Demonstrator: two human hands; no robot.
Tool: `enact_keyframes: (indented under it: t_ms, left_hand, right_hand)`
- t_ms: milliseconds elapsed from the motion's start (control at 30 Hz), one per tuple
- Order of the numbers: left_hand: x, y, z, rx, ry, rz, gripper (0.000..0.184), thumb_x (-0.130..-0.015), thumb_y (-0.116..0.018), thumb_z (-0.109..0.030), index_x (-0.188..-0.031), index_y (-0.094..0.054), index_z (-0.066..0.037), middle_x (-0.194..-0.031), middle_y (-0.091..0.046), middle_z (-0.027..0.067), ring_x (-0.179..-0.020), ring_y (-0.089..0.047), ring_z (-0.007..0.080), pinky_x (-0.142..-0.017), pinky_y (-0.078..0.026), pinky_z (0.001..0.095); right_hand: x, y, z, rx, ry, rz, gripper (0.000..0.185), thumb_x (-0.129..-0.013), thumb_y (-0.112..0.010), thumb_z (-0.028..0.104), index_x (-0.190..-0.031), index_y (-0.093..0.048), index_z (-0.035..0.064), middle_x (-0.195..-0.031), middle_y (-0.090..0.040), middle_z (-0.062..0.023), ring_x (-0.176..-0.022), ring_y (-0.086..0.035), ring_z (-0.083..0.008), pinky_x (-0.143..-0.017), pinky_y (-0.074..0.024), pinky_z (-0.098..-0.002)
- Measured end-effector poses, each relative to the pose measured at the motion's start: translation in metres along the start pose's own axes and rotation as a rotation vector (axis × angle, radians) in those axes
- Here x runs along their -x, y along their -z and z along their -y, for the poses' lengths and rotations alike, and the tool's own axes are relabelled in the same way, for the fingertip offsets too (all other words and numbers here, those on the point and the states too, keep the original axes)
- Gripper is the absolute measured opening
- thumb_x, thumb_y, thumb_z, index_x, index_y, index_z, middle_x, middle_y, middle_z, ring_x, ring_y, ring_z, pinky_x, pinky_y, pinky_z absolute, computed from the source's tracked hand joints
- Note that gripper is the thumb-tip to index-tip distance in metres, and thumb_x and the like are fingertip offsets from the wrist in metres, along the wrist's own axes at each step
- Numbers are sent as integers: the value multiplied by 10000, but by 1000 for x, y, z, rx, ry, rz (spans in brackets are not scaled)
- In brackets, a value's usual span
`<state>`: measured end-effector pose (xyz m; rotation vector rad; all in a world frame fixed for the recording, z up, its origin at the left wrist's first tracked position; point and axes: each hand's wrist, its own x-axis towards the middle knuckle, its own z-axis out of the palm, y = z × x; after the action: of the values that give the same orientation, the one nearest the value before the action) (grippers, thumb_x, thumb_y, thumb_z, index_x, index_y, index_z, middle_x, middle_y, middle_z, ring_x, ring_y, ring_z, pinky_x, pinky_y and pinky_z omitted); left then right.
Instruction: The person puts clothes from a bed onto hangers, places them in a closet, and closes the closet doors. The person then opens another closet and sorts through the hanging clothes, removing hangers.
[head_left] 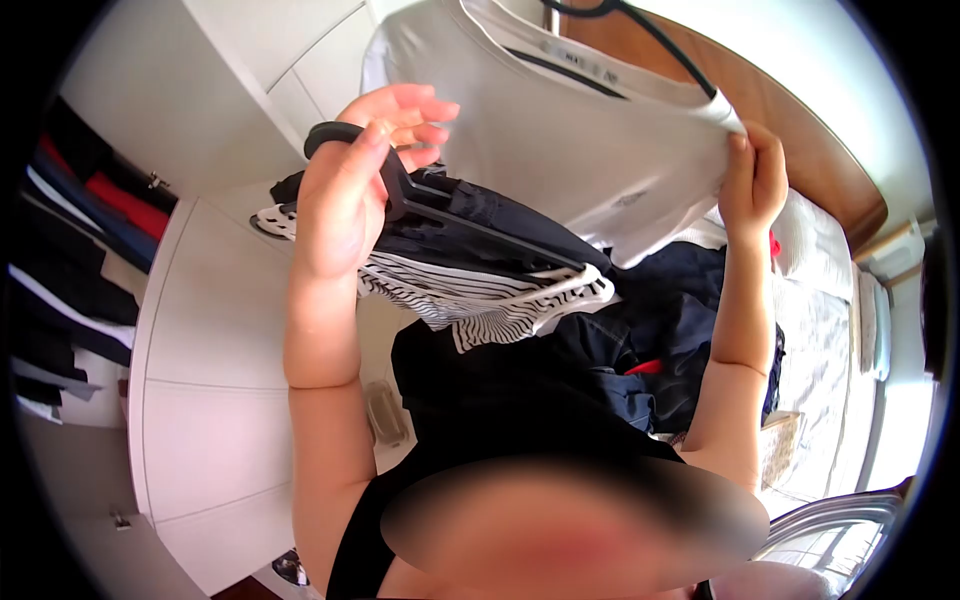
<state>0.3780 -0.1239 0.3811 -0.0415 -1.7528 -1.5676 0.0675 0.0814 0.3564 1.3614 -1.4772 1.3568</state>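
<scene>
My left hand holds a black hanger, which crosses between its thumb and palm; its fingers curl loosely to the right. Below that hand hang dark garments and a black-and-white striped garment on a white hanger. My right hand is closed on the shoulder of a white T-shirt, at the end of a second black hanger that runs into its neckline. The shirt hangs spread out between my hands, and its upper edge leaves the view.
On the left, an open wardrobe holds folded clothes beside white drawers. Dark clothes lie on the bed, near a pillow and a wooden headboard. A clear-backed chair stands at lower right.
</scene>
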Motion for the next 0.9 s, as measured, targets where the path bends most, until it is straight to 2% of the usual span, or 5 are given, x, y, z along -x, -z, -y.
enact_keyframes:
  t_ms: [100,300,500,567,900]
  left_hand:
    - [14,2,1,-38,25,-46,416,-970,-470,-277,-1219,-513,53,-1156,-614,172,-875,-585,163,-798,-458,281]
    - [39,9,11,-90,154,-59,309,-941,-519,-187,-1149,-549,39,-1077,-628,133,-533,-488,68,-598,-450,234]
    - [43,11,18,-196,-41,-196,387,-911,-550,-226,-1215,-552,15,-1149,-617,99,-909,-571,128,-856,-434,303]
    - [31,-2,11,-260,-119,-156,512,-927,-531,-284,-1334,-469,20,-1432,-424,143,-1386,-311,248,-1138,-187,439]
    - [-3,-10,8,-73,-93,-230,637,-1001,-319,-415,-1379,-378,94,-1436,-405,233,-1355,-357,312,-1096,-284,397]
  right_hand:
    - [18,7,13,178,155,115,91,-874,-624,27,-945,-599,-23,-768,-633,-131,-600,-584,-250,-584,-476,-314]
    - [25,11,58,74,418,223,161,-831,-660,39,-955,-565,-4,-743,-632,-98,-524,-541,-231,-528,-411,-314]
    - [35,3,75,68,353,251,165,-827,-681,62,-944,-582,2,-709,-633,-93,-557,-587,-239,-566,-446,-307]
    - [39,-3,78,65,328,268,179,-806,-701,56,-938,-591,7,-730,-643,-100,-590,-612,-255,-580,-462,-312]
    - [58,-40,94,-109,278,319,186,-761,-724,62,-890,-592,31,-696,-610,-59,-558,-593,-234,-533,-437,-326]
